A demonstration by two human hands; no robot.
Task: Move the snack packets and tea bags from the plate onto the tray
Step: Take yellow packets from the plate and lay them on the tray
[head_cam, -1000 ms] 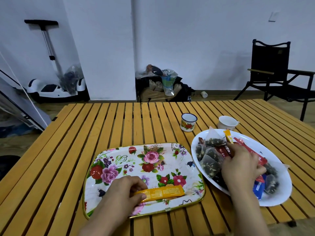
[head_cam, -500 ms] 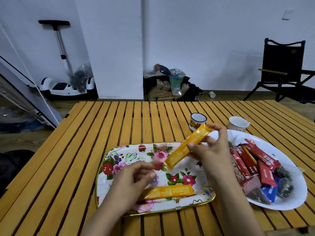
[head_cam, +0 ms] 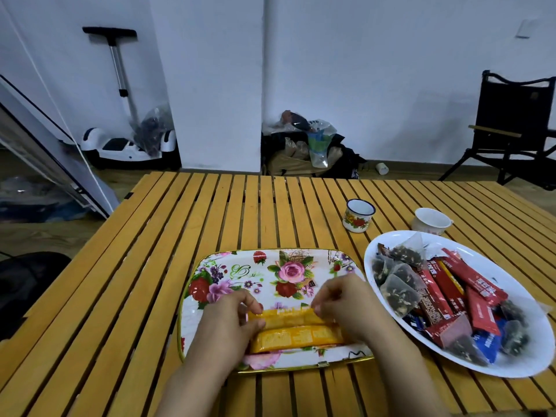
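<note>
Presently two orange snack packets lie at the floral metal tray's [head_cam: 228, 266] near edge; both hands, left [head_cam: 224, 323] and right [head_cam: 346, 305], pinch the farther packet [head_cam: 287, 316], the nearer packet [head_cam: 298, 337] lying alongside.

Glossy wrappers on slatted wood

The table [head_cam: 210, 224] was smooth varnished wood; the floral tray [head_cam: 270, 266] shone like enamelled metal; orange packets [head_cam: 298, 337] were glossy plastic film.

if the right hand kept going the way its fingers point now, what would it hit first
The right hand points leftward along the upper yellow packet it pinches, so it would probably meet the left hand gripping the other end; depth is hard to judge.
</note>
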